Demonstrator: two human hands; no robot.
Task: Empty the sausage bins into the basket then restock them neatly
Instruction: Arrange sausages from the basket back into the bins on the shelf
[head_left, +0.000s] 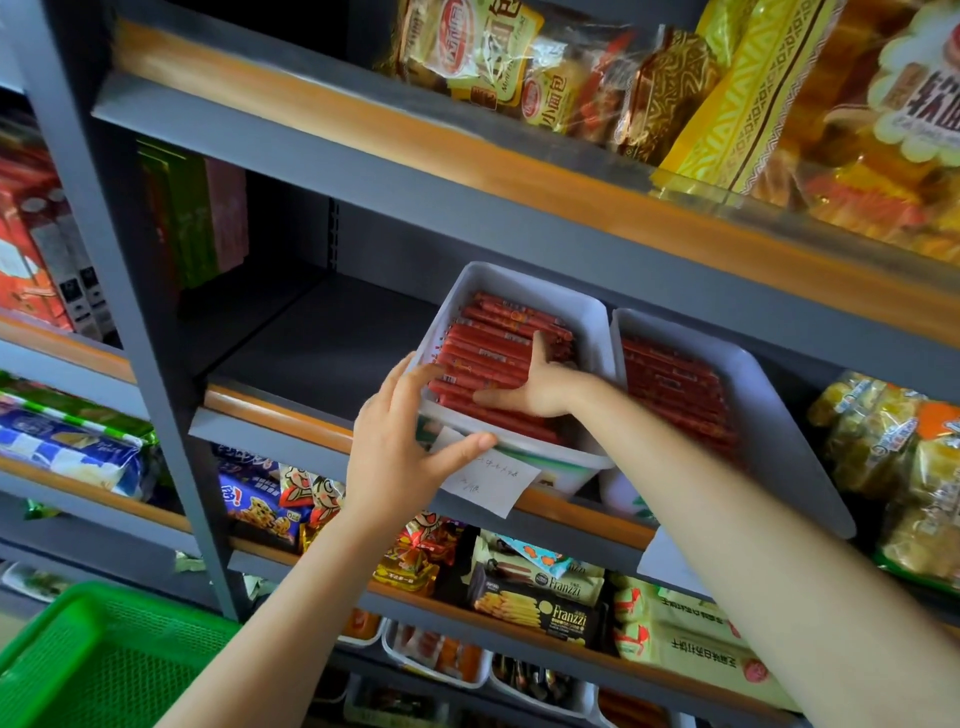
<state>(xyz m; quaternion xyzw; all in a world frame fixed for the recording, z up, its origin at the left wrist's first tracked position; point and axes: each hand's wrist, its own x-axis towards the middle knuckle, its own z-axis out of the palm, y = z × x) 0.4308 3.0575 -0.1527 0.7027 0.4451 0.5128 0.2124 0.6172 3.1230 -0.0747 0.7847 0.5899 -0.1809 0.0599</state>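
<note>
**Left bin tilted, sausages restrained**

The left hand (400, 441) grips the front left corner of the left sausage bin (524, 291), thumb under the rim by the paper label (493, 480), tipping it forward off the shelf edge (270, 410). The right hand (540, 389) lies flat, fingers straight, on the red sausages (488, 358), apparently to stop them sliding (grasping none). The right bin (753, 374) sits alongside, full. The green basket (93, 654) waits below left.

two bare forearms, left hand (395, 447) and right hand (540, 389), no sleeves, rings or watch.
</note>
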